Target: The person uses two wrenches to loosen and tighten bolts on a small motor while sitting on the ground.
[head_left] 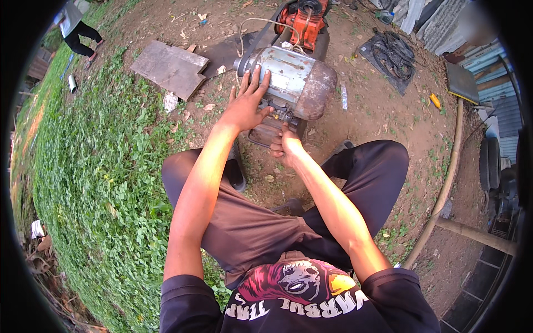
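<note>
A pale grey-blue electric motor [280, 75] with a rusty end cover [316, 91] sits in front of me on a dark base. My left hand [249, 102] rests on its near side, fingers spread and touching the body. Small fittings [280, 114] show on the open lower part of the motor. My right hand [286, 144] is just below these fittings with fingers curled; what it grips is too small to make out. A black belt and pale cable run from the motor toward an orange compressor head [305, 25].
Another person [78, 36] stands at upper left. A board [166, 66] lies left of the motor. A black sheet with coiled rubber [391, 55] and a yellow object [435, 101] lie right. A bamboo pole [452, 155] and corrugated metal [499, 127] border the right. Grass [94, 194] covers the left.
</note>
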`<control>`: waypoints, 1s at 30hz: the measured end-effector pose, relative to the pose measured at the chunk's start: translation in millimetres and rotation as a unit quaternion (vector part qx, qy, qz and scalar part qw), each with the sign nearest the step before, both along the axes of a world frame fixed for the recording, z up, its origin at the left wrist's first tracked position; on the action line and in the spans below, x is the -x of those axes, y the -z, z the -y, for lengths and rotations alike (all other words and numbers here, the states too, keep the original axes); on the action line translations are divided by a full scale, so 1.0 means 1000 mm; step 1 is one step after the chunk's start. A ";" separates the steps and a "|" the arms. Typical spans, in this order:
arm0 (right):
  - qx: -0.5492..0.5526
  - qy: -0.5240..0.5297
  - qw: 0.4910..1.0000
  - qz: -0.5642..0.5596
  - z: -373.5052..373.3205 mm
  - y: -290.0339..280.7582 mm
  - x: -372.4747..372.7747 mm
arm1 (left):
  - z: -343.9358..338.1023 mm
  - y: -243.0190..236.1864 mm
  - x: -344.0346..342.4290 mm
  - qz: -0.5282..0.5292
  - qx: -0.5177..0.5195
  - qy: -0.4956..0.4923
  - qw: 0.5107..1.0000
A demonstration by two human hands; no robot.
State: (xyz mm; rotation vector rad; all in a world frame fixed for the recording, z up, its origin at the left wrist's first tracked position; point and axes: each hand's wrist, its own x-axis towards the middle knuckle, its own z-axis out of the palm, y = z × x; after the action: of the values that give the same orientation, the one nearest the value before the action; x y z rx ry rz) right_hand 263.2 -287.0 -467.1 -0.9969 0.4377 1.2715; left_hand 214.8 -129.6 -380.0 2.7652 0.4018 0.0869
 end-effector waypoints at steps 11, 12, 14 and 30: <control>0.026 -0.355 0.930 0.091 0.051 -0.018 -0.092 | 0.001 0.002 0.000 0.007 -0.009 -0.002 1.000; 0.021 -0.333 0.938 0.090 0.052 -0.021 -0.085 | 0.001 0.002 0.000 0.009 -0.007 -0.004 1.000; 0.004 -0.318 0.942 0.107 0.053 -0.038 -0.075 | 0.000 0.002 0.001 0.002 -0.016 -0.007 1.000; -0.062 0.061 0.996 -0.001 0.000 0.014 0.010 | -0.001 0.008 0.001 0.028 -0.010 0.002 1.000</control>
State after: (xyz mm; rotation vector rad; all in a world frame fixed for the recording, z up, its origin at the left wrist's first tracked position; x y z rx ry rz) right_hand 252.8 -287.0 -481.2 -0.8513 0.4090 1.1744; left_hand 214.3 -128.4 -387.8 2.7751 0.3843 0.1666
